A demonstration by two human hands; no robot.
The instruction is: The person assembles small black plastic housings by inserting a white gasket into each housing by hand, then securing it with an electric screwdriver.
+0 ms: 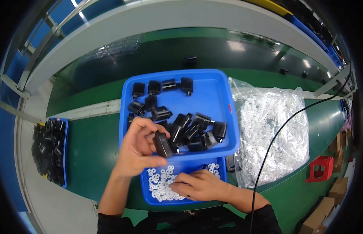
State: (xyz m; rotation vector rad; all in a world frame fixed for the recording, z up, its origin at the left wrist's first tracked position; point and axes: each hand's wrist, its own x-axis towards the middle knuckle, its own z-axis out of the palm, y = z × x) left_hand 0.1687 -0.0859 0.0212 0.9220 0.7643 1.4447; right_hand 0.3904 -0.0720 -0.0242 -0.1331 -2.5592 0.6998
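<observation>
My left hand grips a black plastic housing between thumb and fingers, holding it tilted above the near rim of a large blue tray. Several similar black housings lie in that tray, some spaced out at the far left, others heaped near the front. Closer to me is a smaller blue tray of small white ring-shaped pieces. My right hand is down over these pieces with its fingers pinched together; whatever is between the fingertips is hidden.
A clear plastic bag full of white pieces lies to the right, with a black cable hanging across it. At left stands a blue bin heaped with black parts. A few black parts sit on the dark belt behind.
</observation>
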